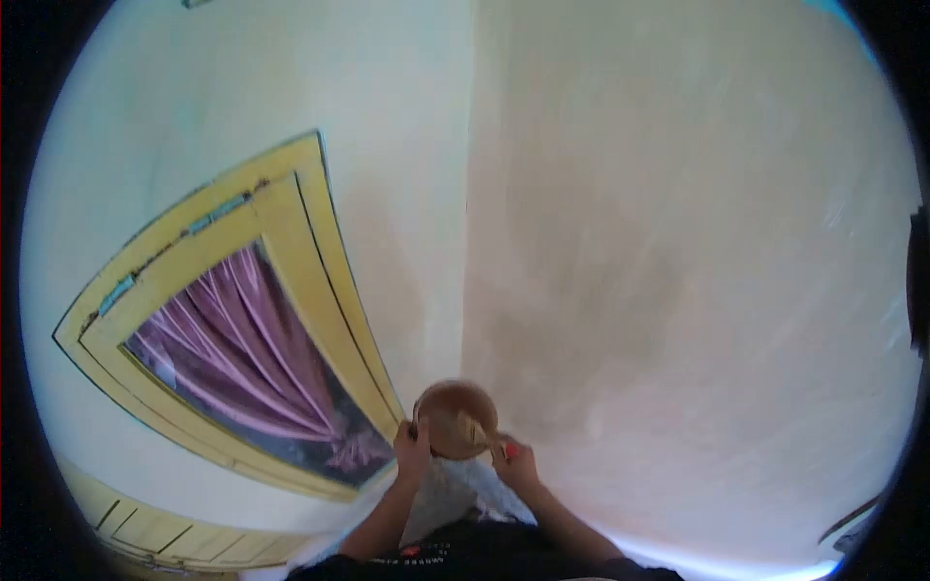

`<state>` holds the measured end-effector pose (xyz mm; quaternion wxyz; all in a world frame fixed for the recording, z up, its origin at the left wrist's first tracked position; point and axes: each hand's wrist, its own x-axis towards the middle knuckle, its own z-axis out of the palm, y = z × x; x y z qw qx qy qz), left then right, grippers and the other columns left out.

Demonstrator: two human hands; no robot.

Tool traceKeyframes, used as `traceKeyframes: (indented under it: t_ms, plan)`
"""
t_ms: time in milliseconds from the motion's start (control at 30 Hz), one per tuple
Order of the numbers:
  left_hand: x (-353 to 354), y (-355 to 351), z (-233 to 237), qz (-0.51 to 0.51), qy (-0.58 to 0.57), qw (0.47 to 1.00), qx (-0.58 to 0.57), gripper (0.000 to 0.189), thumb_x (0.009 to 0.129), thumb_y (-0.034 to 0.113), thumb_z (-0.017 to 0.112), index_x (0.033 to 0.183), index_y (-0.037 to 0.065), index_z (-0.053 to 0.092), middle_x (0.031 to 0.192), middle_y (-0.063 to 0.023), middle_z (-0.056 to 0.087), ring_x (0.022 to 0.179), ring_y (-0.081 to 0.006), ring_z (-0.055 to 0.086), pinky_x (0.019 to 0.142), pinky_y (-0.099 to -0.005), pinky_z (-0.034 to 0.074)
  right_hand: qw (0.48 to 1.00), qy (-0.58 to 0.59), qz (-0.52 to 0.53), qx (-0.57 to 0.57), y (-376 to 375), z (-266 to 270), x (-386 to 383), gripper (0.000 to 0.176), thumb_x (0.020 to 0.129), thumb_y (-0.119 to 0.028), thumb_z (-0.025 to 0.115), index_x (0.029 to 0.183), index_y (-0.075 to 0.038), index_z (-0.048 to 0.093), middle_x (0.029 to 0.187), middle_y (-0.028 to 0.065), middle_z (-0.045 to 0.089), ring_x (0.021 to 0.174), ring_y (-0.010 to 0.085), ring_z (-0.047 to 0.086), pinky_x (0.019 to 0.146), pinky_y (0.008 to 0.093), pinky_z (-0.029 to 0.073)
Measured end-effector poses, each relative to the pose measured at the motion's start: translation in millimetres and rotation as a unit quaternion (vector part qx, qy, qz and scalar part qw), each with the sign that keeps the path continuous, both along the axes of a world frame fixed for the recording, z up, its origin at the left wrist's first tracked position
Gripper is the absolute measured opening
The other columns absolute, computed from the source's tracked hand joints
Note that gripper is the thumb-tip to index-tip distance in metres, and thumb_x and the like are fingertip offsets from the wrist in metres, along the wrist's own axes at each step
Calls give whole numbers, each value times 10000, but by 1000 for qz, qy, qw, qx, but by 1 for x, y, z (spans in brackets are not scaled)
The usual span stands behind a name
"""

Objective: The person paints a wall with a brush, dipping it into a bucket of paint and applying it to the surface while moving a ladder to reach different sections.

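A round brown bucket [449,389] is held up in front of my body, near the corner of the walls. My left hand [412,451] is closed on its left rim. At the bucket's right side, my right hand [515,465] grips a paintbrush [472,427] by the handle. The pale brush head lies inside the bucket's opening, and something red shows by my right fingers. What is at the bottom of the bucket is too blurred to make out.
Left of me is a yellow-framed window [320,290] with a purple curtain [242,339] behind its glass. A pale wall [601,194] with darker patches fills the right side. Yellow panelling [174,533] stands at the lower left. Dark objects [918,281] edge the far right.
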<state>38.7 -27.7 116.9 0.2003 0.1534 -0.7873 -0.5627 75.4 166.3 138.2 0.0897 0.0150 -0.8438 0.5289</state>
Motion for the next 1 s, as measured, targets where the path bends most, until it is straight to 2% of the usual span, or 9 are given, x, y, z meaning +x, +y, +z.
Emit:
traceKeyframes:
  t_ms: [67,167,233,367,667,733,767,833,1000]
  plan:
    - [-1,-1,-11,-8,-15,1000,14,431,838,362,590,685,-12,442,587,-106,466,552,-183,432,534,-350,380,983,-94,-1,-160,1,8,10,214,894,-136,492,1048,-14,576,679,74,621,507,122,559,455,247,443]
    - [3,-1,-1,-33,-28,999,-2,412,844,341,587,692,-14,444,590,-100,456,561,-175,434,539,-346,377,951,-127,-28,-281,4,-17,9,234,914,-158,452,1040,3,565,768,92,629,506,134,548,434,236,437]
    - [1,-3,-23,-40,-30,999,1,414,840,344,592,690,-12,444,588,-94,453,560,-170,434,537,-345,377,941,-125,-30,-314,5,-11,12,257,922,-183,430,1031,8,563,800,104,628,523,140,553,437,240,444]
    - [4,2,14,-45,-72,996,-8,419,826,355,607,686,-9,454,579,-90,452,555,-170,434,530,-351,375,910,-132,-39,-392,10,2,17,329,942,-243,368,1005,16,563,819,118,628,557,153,561,452,255,457]
    - [4,-1,10,-74,-78,994,-16,423,810,365,618,682,-11,472,572,-94,466,538,-188,438,523,-356,379,867,-154,-72,-469,10,0,20,279,873,-222,415,954,9,549,771,132,616,603,176,569,479,284,460]
    - [4,0,12,-80,-59,995,-4,422,808,367,620,689,-12,477,573,-95,471,541,-189,443,525,-357,382,878,-108,-83,-458,9,5,25,293,824,-340,604,927,-66,627,669,78,624,574,154,568,445,308,443]
    - [6,-1,11,-86,-44,995,5,421,805,370,621,695,-13,483,573,-96,475,543,-189,449,526,-357,385,879,-108,-84,-457,11,5,25,293,824,-340,604,927,-66,627,669,78,624,574,154,568,445,308,443]
    - [1,-4,1,-87,-55,995,-11,421,804,371,624,700,-13,487,578,-97,483,546,-188,457,528,-352,389,871,-165,-87,-455,14,1,21,285,872,-234,420,960,5,548,777,129,616,633,176,572,494,287,460]
    - [9,-2,10,-85,-88,992,19,427,802,376,631,698,-12,485,586,-97,494,552,-184,472,530,-339,397,882,-161,-70,-437,18,-7,24,285,878,-244,418,965,-5,545,790,126,612,635,180,564,505,300,458]
